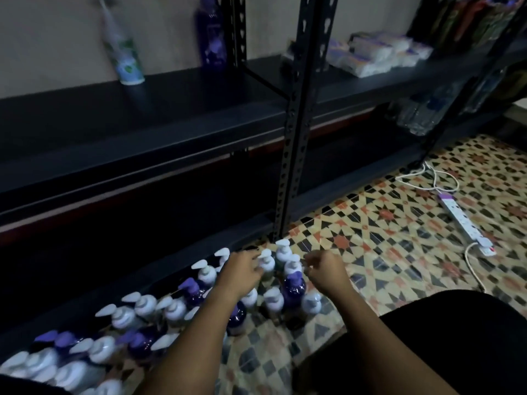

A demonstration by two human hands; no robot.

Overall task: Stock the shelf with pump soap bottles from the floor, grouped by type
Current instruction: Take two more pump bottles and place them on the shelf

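Several pump soap bottles (119, 317) stand on the patterned floor at lower left, white-pump ones mixed with purple ones (293, 289). Both hands hover over the right end of this group. My left hand (242, 270) has its fingers curled at a white pump bottle (266, 263); whether it grips the pump is blurred. To the right of that bottle, my right hand (326, 267) hangs with loosely curled fingers and holds nothing I can see. On the dark shelf (171, 109) above stand one green-white bottle (125, 61) and one purple bottle (211, 38).
A black perforated upright post (296, 124) splits the shelving. White packets (379, 52) lie on the right shelf, water bottles (422, 115) below. A white power strip (462, 220) and cable lie on the floor at right. My dark-clothed knee (413, 352) fills the lower right.
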